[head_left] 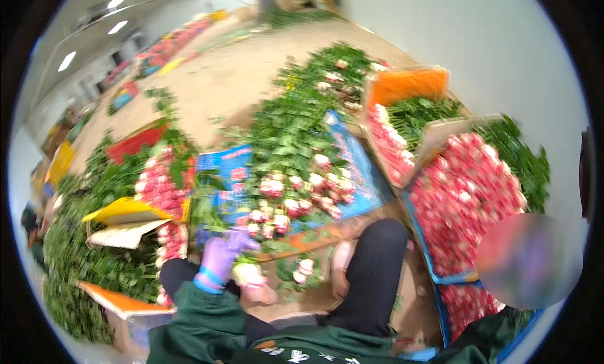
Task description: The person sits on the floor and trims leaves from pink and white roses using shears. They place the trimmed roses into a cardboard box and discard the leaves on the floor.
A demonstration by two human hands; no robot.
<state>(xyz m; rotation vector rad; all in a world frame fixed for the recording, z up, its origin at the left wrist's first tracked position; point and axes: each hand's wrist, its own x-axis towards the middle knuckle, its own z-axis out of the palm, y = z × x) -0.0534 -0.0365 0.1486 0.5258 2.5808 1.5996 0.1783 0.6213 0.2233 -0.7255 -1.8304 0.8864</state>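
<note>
My left hand [226, 256], in a purple glove, is raised at the near left end of a blue sheet [355, 166] bearing leafy pink-white roses [274, 188]; motion blur hides what, if anything, its fingers hold. Loose rose heads [303, 269] lie on leaves between my legs [371, 269]. My right sleeve [491, 336] reaches toward packed pink roses [462, 194] in a blue-edged wrap at the right; a round blurred patch over a purple shape there hides my right hand.
Rose bundles in yellow [123, 210], red [135, 144] and orange wraps [406, 84] stand to left and right. A pale wall [472, 30] runs along the right. Pale floor [220, 62] stretches behind, with distant flower piles [170, 40]. A dark figure [31, 229] is at the far left.
</note>
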